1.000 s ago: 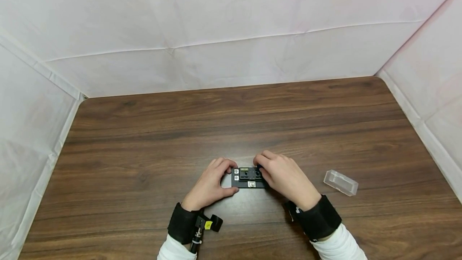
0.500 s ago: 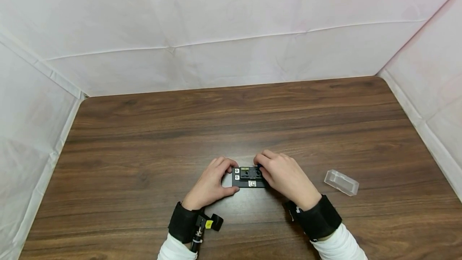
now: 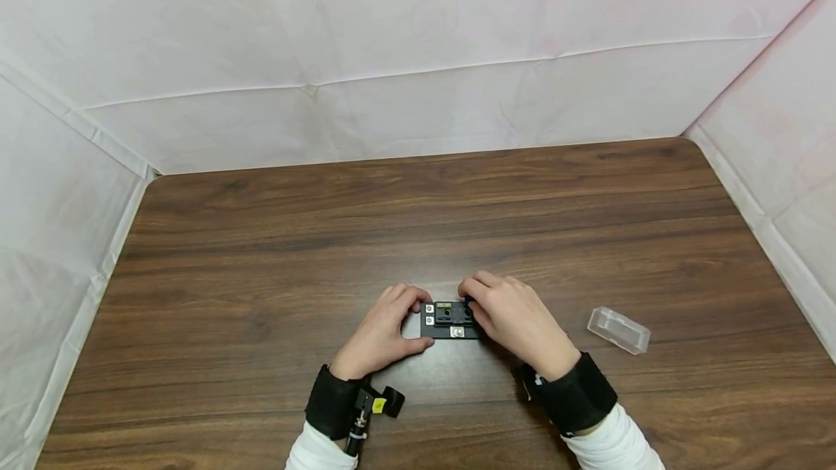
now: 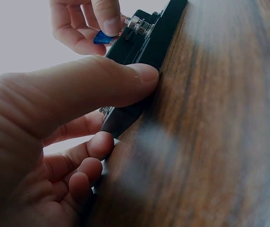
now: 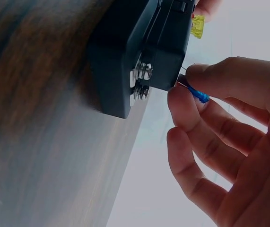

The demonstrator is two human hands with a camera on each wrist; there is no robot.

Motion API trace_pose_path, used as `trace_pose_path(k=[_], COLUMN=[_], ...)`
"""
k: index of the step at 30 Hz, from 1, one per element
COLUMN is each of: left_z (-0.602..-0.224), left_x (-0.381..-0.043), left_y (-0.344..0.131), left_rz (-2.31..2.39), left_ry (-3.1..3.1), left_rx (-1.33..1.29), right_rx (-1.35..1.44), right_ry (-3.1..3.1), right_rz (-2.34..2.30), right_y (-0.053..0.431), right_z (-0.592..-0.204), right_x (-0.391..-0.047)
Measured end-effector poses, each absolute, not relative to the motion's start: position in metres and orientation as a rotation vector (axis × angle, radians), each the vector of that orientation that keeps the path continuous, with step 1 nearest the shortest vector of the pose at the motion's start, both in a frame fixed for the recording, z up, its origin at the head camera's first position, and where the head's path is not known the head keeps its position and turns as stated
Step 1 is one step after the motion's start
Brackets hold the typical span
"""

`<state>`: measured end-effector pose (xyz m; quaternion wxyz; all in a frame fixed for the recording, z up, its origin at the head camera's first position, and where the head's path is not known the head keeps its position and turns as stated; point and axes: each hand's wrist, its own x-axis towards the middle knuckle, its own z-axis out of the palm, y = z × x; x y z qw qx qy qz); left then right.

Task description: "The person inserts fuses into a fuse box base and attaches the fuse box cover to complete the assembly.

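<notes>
So, head view first: a black block [image 3: 451,320] on the table [image 3: 313,238] is gripped at its left end by the left hand [image 3: 384,331]. Left wrist view: that hand's thumb is laid pretty straight against the block. Right wrist view: a blue piece [image 5: 199,94] is pinched by the right hand [image 5: 229,127], other fingers bent.

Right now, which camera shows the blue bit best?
The right wrist view: it shows the blue bit close up, pinched in the right grip, its end poking out. The left wrist view shows it partly covered by that grip. In the head view it's at most a dark speck, too small to make out.
</notes>
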<state>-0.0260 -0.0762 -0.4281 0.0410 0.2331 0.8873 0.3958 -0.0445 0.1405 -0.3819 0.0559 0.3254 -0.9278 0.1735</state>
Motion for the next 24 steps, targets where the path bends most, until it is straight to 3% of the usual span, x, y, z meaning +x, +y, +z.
trace_pose_path(k=[24], left_z=[-0.4274], left_x=[-0.0255], left_y=[-0.0757], left_rz=[1.219], left_ry=[2.715], left_rx=[0.699], right_rx=[1.017], right_ry=[-2.827], right_rz=[0.615], right_y=[0.1404], right_z=[-0.3825], right_x=[-0.0447])
